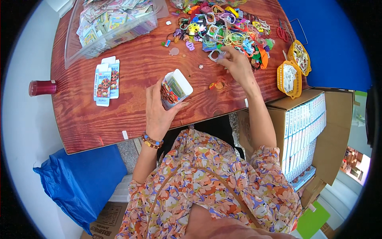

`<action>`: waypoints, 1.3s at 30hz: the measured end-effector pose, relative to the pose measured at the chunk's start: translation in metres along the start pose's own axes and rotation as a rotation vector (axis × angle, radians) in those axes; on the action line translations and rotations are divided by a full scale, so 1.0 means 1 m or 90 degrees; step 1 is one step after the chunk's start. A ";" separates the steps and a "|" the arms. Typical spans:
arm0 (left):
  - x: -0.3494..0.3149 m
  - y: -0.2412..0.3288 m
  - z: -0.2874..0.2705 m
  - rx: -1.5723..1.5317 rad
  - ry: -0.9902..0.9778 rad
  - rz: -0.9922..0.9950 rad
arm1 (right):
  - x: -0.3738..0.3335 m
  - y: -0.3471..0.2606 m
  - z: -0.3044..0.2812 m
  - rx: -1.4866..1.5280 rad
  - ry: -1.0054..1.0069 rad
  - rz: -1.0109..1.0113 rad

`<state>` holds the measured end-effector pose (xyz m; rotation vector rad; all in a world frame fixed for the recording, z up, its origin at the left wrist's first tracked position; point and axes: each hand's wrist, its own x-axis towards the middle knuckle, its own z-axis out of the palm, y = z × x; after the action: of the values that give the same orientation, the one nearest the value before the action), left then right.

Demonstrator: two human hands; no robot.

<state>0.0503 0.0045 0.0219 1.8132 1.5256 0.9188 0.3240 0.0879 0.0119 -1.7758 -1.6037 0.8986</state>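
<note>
My left hand [158, 109] holds a small printed carton box [174, 88] upright, its top flap open, over the wooden table [131, 75]. My right hand [234, 61] reaches to the edge of a heap of colourful plastic rings and small toys [225, 28], fingers pinched on a pale ring-shaped piece [215, 55]. A small orange piece [218, 84] lies on the table between both hands.
Two flat cartons [106, 79] lie at the left. A clear bin of flat cartons [109, 24] stands at the back left, a dark red cup [41, 87] at the table's left edge. Yellow baskets [292, 71], red scissors [282, 32], a cardboard box of packs [306, 127] at right.
</note>
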 end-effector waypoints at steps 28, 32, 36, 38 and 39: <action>0.005 -0.009 0.002 -0.003 0.023 0.018 | -0.011 0.003 -0.018 0.165 0.047 0.069; 0.010 -0.017 0.012 0.068 0.023 0.029 | -0.019 -0.003 -0.027 0.190 0.073 0.030; 0.019 -0.014 0.015 0.116 0.025 0.063 | -0.041 -0.029 -0.046 0.163 0.105 -0.030; 0.019 -0.014 0.017 0.131 0.022 0.068 | -0.052 -0.049 -0.049 0.165 0.051 -0.038; 0.019 -0.014 0.017 0.136 0.017 0.078 | -0.055 -0.057 -0.047 0.169 0.050 -0.038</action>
<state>0.0582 0.0256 0.0033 2.0731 1.5952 0.8667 0.3240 0.0405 0.0911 -1.5519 -1.4083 0.9533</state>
